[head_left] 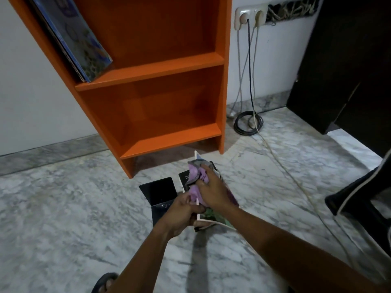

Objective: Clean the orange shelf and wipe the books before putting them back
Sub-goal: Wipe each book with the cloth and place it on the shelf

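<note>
Under crumpled purple cloth (197, 176), glossy book (220, 214)

We count 1 orange shelf unit (152, 66) at 12 o'clock, 2 boards visible in it. 1 leaning stack of books (74, 39) on the upper board at 11 o'clock; number in the stack not readable. 1 book (213, 214) held near centre, 2 dark books (159, 192) flat on the floor at 9 o'clock of it. 1 purple cloth (197, 176). 2 hands: left hand (182, 212), right hand (213, 190). 2 wall sockets (250, 16) at 1 o'clock, 3 cables hanging from them, 1 black coil (248, 123) on the floor.
</note>
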Demonstrator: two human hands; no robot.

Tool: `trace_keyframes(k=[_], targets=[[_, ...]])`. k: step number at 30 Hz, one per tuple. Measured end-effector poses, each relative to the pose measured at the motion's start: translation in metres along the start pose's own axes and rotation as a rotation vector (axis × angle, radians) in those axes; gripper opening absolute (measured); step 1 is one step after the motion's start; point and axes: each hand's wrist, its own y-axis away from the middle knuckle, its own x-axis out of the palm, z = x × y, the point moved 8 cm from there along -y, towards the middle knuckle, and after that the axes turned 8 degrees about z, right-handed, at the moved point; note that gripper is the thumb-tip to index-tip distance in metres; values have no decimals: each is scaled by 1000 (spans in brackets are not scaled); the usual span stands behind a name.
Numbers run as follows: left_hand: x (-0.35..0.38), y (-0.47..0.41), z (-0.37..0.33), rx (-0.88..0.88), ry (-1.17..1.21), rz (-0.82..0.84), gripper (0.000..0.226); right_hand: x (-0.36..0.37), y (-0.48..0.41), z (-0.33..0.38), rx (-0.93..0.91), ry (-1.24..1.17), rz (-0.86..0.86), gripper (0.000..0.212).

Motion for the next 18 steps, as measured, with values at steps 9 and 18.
trace_keyframes(k=[9, 18], targets=[[10, 27, -43, 53, 40, 123, 66, -49, -16, -79, 388, 72, -128, 17], [-23, 24, -51, 20, 60, -47, 59, -58, 2, -47, 339, 117, -280, 18]])
